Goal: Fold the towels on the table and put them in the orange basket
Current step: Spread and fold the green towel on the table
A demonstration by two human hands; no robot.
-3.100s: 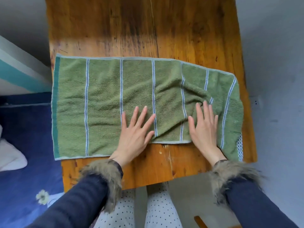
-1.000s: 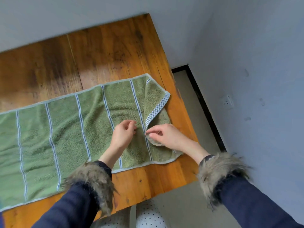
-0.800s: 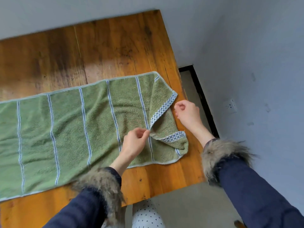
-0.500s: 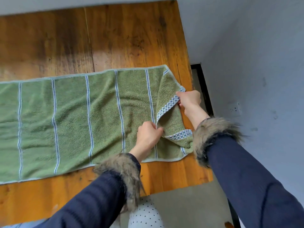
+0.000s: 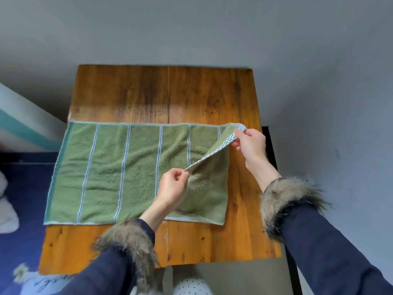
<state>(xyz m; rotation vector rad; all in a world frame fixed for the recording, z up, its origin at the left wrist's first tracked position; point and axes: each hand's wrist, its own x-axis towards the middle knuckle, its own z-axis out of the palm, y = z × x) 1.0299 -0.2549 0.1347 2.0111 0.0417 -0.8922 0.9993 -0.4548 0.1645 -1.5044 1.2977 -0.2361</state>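
- The left hand [image 5: 172, 185] is pinching the near corner of the green towel [image 5: 110, 173] between thumb and fingers.
- The right hand [image 5: 251, 143] is pinching the far corner, on the checkered band [image 5: 225, 143].
- Half a second ago this end was lying doubled on itself; now both pinches are lifting it off the wooden table [image 5: 212, 94], with the band stretching tight between them.
- I judge the person is starting the first fold, toward the end away from both grips.
- The rest of the towel is lying flat, left of the grips.
- The orange basket is not showing.
- No brand or readable writing is showing on the towel.
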